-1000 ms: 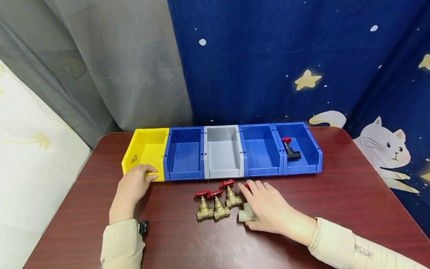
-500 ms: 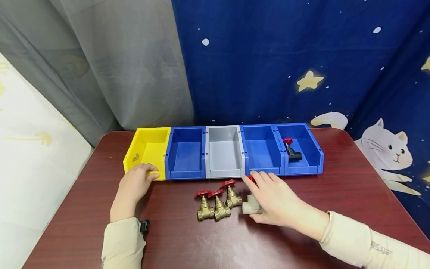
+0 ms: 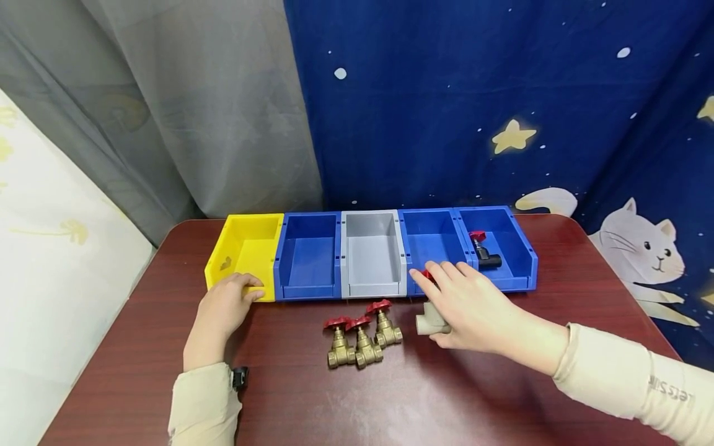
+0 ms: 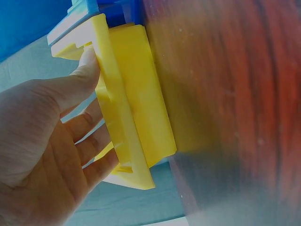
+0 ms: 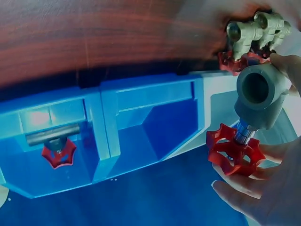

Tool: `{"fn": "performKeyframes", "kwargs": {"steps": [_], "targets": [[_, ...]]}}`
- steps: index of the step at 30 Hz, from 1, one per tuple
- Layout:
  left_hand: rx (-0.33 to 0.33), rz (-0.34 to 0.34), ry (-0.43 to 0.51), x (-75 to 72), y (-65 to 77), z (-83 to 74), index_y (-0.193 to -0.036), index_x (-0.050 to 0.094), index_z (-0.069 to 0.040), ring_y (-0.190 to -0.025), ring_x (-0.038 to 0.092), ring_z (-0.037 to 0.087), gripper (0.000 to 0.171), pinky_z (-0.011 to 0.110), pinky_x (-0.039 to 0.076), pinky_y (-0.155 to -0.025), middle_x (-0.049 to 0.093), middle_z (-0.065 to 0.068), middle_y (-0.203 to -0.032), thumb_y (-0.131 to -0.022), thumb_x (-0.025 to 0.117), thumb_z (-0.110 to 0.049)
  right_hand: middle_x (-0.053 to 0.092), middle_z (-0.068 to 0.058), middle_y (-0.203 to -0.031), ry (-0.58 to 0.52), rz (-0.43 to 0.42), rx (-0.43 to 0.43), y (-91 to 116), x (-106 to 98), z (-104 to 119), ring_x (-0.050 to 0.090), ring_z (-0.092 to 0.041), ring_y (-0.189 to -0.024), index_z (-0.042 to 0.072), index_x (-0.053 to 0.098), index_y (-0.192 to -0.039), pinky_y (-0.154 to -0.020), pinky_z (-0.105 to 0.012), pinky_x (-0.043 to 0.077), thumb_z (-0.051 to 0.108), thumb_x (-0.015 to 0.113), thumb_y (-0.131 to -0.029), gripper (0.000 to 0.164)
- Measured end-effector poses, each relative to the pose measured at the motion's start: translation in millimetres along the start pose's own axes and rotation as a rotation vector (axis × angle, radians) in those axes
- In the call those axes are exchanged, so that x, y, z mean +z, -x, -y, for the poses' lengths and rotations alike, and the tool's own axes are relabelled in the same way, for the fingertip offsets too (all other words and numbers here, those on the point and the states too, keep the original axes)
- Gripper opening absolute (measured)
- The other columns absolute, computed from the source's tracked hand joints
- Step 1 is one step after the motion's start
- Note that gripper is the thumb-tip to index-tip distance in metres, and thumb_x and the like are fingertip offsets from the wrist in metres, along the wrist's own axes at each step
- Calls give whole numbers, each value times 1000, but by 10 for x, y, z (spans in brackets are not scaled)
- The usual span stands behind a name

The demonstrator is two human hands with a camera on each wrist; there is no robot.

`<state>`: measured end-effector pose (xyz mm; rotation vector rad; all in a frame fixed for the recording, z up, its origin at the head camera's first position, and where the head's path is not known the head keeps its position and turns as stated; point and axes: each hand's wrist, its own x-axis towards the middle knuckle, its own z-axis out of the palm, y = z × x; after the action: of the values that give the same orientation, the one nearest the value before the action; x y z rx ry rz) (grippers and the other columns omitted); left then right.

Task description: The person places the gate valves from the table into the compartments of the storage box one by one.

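My right hand (image 3: 474, 306) holds a grey plastic valve with a red handwheel (image 5: 258, 108), raised in front of the right-hand bins. In the right wrist view the thumb lies by its pipe body and the fingers by the red wheel. My left hand (image 3: 225, 310) grips the front rim of the yellow bin (image 4: 117, 99), fingers reaching over the edge. Three brass valves with red handwheels (image 3: 361, 350) stand close together on the table, left of my right hand. A black valve with a red handwheel (image 3: 487, 257) lies in the rightmost blue bin (image 3: 515, 248).
Between the yellow bin and the rightmost one, a blue bin (image 3: 309, 254), a grey bin (image 3: 372, 251) and another blue bin (image 3: 432, 238) stand side by side. They sit along the back of the dark red wooden table (image 3: 312, 409). Curtains (image 3: 446, 111) hang behind.
My right hand has lifted the grey valve and carried it right and forward towards the blue bins. The left hand keeps its place on the yellow bin.
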<state>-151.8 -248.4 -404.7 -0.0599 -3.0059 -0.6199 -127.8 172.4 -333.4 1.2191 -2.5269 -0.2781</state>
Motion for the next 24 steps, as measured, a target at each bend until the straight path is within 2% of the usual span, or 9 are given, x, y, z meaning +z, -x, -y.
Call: {"fn": "performKeyframes", "kwargs": {"steps": [9, 24], "targets": [[8, -11, 3, -7, 15, 19, -106, 69, -4, -99, 59, 39, 21, 59, 46, -89, 66, 19, -108, -93, 70, -21, 58, -21, -120, 10, -12, -5, -154, 46, -137, 59, -35, -101, -1, 52, -137, -83, -46, 53, 61, 81, -62, 102], [-10, -5, 5, 8, 17, -12, -107, 69, -4, -98, 59, 38, 23, 59, 46, -91, 66, 18, -107, -92, 70, -22, 57, -21, -123, 27, 19, -38, -239, 163, -463, 59, -37, -103, -1, 51, -138, -85, -49, 53, 57, 84, -62, 101]]}}
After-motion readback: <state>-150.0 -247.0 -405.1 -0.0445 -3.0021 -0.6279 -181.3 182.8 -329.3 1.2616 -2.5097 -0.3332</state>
